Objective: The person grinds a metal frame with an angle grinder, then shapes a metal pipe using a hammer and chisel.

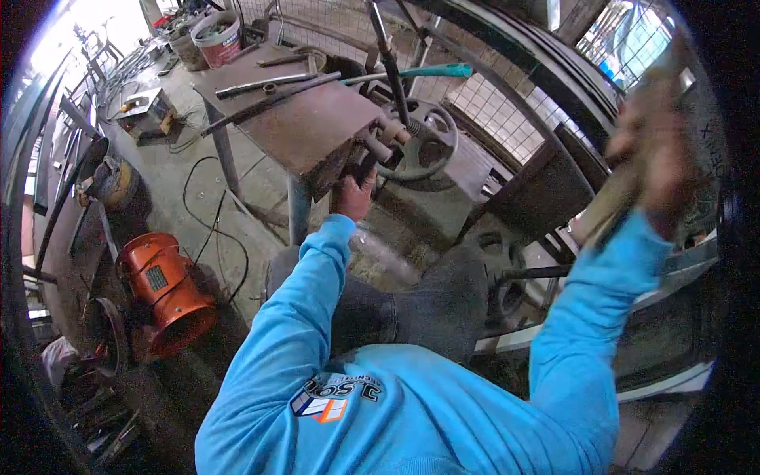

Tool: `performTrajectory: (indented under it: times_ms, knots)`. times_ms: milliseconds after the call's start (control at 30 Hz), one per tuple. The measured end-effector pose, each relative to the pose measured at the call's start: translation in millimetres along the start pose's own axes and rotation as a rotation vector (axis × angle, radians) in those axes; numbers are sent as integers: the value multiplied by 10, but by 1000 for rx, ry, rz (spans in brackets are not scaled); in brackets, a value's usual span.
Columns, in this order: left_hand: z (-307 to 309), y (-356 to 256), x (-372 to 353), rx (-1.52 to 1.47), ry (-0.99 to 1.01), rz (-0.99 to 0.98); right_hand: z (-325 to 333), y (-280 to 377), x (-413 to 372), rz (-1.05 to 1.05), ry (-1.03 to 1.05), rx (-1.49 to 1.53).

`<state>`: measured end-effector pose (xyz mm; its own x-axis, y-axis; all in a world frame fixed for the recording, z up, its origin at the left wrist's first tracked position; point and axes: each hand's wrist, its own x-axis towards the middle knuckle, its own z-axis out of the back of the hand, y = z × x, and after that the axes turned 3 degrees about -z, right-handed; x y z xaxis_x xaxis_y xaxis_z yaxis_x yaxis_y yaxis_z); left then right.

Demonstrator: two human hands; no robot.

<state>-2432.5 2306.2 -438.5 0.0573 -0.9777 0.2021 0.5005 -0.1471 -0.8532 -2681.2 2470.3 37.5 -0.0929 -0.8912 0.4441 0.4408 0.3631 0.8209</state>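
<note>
Steel bench [309, 127], left hand [352, 196]; wooden handle [613, 210], right hand [655, 158].

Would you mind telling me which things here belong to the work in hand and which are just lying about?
In hand: left hand gripping a dark part under the metal table; right hand raised, blurred, around a tan handle; wheel beside the left hand.
Lying about: orange blower, bucket, teal-handled tool, steel rods.

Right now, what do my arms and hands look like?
Left sleeve and right sleeve are long, bright blue, reaching the wrists. Left hand and right hand are bare, no gloves; the right one is blurred.
</note>
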Motion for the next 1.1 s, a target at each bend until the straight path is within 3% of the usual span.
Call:
performTrajectory:
  times_ms: [33, 67, 133, 167, 233, 267, 333, 400, 467, 500, 567, 600, 700, 767, 900, 967, 1000, 1067, 1100]
  knots:
    - [97, -86, -24, -1, 2, -1, 165, 105, 148, 65, 1, 115]
    - [197, -177, -46, -2, 3, -1, 118, 120, 253, 175, -126, 86]
    - [397, -379, -39, 29, 65, -64, -446, -421, 258, 174, -413, -256]
    - [437, -418, -40, -14, 101, -70, -751, -858, 120, 62, -357, -400]
    - [516, -473, -17, -105, 161, -97, -1275, -1593, -413, -403, -14, -327]
    - [472, -352, -38, -118, 106, -189, -1266, -1821, -630, -642, 171, -239]
    - [214, -81, 95, -155, -9, -380, -980, -1689, -703, -807, 256, -117]
    - [204, -72, -38, -63, 37, -204, -641, -1196, -556, -629, 127, -72]
    - [417, -394, -61, 72, 35, -91, -496, -583, -252, -301, -105, -114]
    - [427, -388, -30, 70, 74, -85, -356, -493, -45, -84, -62, -167]
    - [435, -346, -5, 64, 156, -67, -687, -491, 239, -86, -472, 10]
    - [421, -329, -17, 42, 129, -94, -838, -741, 217, -124, -436, -238]
    - [354, -219, -29, -26, 23, -195, -1394, -1524, -531, -543, -76, -48]
    - [262, -164, 48, -75, -52, -309, -1152, -1824, -691, -894, 259, -7]
    - [444, -442, -36, 110, 218, 75, -576, -972, -691, -629, 77, 37]
    - [572, -625, -47, 21, 239, 55, -283, -758, -573, -108, 17, -38]
    - [601, -648, -78, -22, 251, 51, -53, -594, -438, 51, -3, -305]
    - [137, -4, -6, 194, 234, -47, 282, -77, -172, 133, -146, -738]
    - [71, 68, 4, 178, 168, -104, 224, 205, -69, 122, -298, -753]
